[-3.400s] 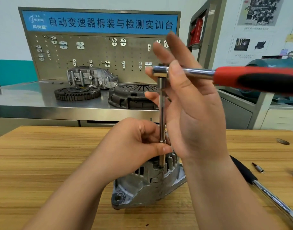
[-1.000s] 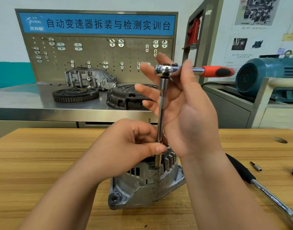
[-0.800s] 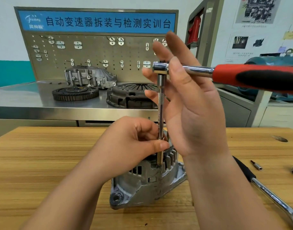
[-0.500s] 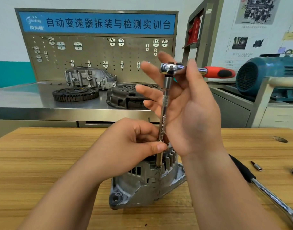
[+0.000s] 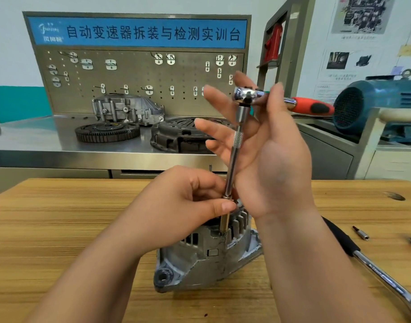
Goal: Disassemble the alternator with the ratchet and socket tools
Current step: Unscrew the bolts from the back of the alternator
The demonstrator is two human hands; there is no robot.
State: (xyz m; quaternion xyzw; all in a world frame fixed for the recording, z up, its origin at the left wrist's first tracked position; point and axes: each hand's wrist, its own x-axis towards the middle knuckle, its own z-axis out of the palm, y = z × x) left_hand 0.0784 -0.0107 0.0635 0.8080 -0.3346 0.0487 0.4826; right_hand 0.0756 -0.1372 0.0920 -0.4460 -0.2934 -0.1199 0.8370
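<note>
Alternator (image 5: pixel 207 257) sits on the wooden bench (image 5: pixel 60 217), about mid-width and near the front edge, mounting ear toward the camera. Open wood to its left; the bench's back edge lies just behind the hands.

Socket (image 5: pixel 224 223) seated in the top of the housing, with the extension bar (image 5: pixel 233 159) rising from it, tilted slightly right. Ratchet (image 5: pixel 246 95) on top, its red handle pointing right over the gap toward the blue motor (image 5: pixel 374 101).

Left hand (image 5: pixel 183 206): fingers curled, thumb and fingertips pinching the joint of extension bar and socket, just above the cooling fins.

Right hand (image 5: pixel 269 164): ratchet neck caught between thumb and forefinger, the other fingers splayed and nearly straight behind the bar.

Right side of bench: a long black-gripped wrench (image 5: pixel 374 264) lies diagonally under the right forearm, running to the near corner; a small bit (image 5: pixel 360 233) beside it.

Behind, on the steel bench (image 5: pixel 37 145): ring gear (image 5: pixel 106 131), clutch cover (image 5: pixel 176 136), a cast housing (image 5: pixel 127 108), and a pegboard (image 5: pixel 139 78). All well apart from the work.
</note>
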